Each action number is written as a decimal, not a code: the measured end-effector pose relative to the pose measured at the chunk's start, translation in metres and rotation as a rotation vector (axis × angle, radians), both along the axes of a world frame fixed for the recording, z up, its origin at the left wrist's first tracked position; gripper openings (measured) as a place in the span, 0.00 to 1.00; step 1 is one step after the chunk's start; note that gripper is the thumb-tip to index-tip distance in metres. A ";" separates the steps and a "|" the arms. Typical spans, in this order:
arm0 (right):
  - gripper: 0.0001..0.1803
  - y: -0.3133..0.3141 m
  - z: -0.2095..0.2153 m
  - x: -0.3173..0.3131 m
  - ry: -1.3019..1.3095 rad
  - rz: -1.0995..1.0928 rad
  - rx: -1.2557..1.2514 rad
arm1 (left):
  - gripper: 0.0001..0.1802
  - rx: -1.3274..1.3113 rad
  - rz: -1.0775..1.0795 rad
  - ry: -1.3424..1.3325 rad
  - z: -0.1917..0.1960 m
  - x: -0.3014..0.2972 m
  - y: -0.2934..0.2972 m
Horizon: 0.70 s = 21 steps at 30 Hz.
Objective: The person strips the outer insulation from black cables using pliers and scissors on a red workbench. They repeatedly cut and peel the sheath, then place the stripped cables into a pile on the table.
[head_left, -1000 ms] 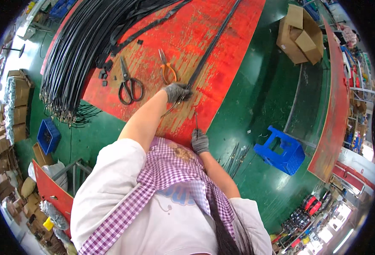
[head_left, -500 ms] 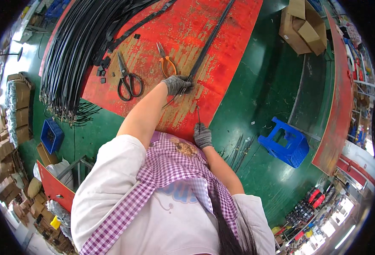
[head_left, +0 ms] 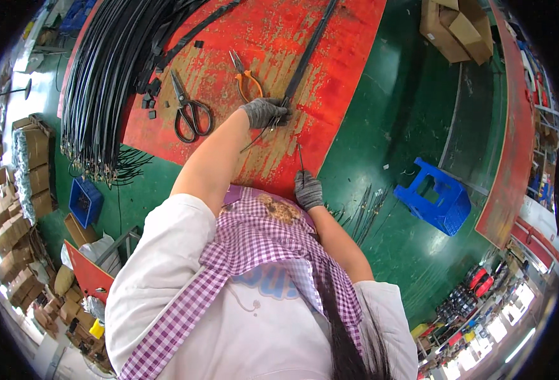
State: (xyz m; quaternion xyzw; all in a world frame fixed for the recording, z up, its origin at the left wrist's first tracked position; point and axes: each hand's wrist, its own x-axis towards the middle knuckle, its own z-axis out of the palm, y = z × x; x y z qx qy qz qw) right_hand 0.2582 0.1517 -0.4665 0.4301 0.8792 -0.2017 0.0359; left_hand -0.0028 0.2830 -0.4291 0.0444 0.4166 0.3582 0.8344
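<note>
My left hand [head_left: 265, 113], in a grey glove, is closed on the near end of a long black cable [head_left: 309, 56] that runs up the red tabletop [head_left: 343, 82]. Thin loose wires [head_left: 258, 138] stick out below those fingers. Lower, by the table's near edge, my right hand [head_left: 307, 191], also gloved, is closed around a thin dark rod or wire [head_left: 301, 156] pointing up toward the cable end. Orange-handled pliers [head_left: 246, 77] lie just beyond my left hand, and black-handled scissors [head_left: 192, 117] rest to its left.
A thick bundle of black cables [head_left: 96, 95] hangs over the table's left edge, with small black pieces [head_left: 150, 101] beside it. On the green floor stand a blue stool [head_left: 441, 199], a blue crate [head_left: 86, 201] and an open cardboard box [head_left: 457, 31]. Loose wires [head_left: 368, 212] lie right of me.
The whole view has shifted slightly. My right hand is a little higher, nearer the left one, still closed on the thin rod or wire. My left hand keeps its grip on the cable.
</note>
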 end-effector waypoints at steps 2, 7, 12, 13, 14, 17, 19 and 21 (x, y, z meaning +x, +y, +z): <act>0.12 0.001 0.003 -0.002 0.021 -0.080 -0.090 | 0.14 0.016 -0.020 -0.047 0.003 -0.002 0.002; 0.11 0.001 0.012 -0.005 0.062 -0.098 -0.018 | 0.12 -0.024 -0.067 -0.109 0.012 -0.011 0.008; 0.11 0.003 0.017 -0.006 0.347 -0.247 -0.068 | 0.06 -0.044 -0.095 -0.146 -0.001 -0.012 0.017; 0.12 0.003 0.016 -0.006 0.256 -0.213 -0.117 | 0.11 0.050 -0.156 -0.074 -0.005 -0.011 0.019; 0.13 0.004 0.014 -0.006 0.202 -0.127 -0.065 | 0.16 -0.014 -0.172 -0.054 -0.009 -0.010 0.020; 0.15 0.001 0.005 -0.002 0.200 -0.249 -0.165 | 0.11 0.039 -0.200 -0.204 -0.012 -0.009 0.024; 0.14 -0.002 -0.003 -0.001 0.213 -0.211 -0.117 | 0.13 0.044 -0.215 0.082 -0.007 -0.005 0.025; 0.13 -0.003 -0.010 0.000 0.184 -0.174 -0.081 | 0.13 -0.042 -0.225 0.010 -0.001 -0.001 0.031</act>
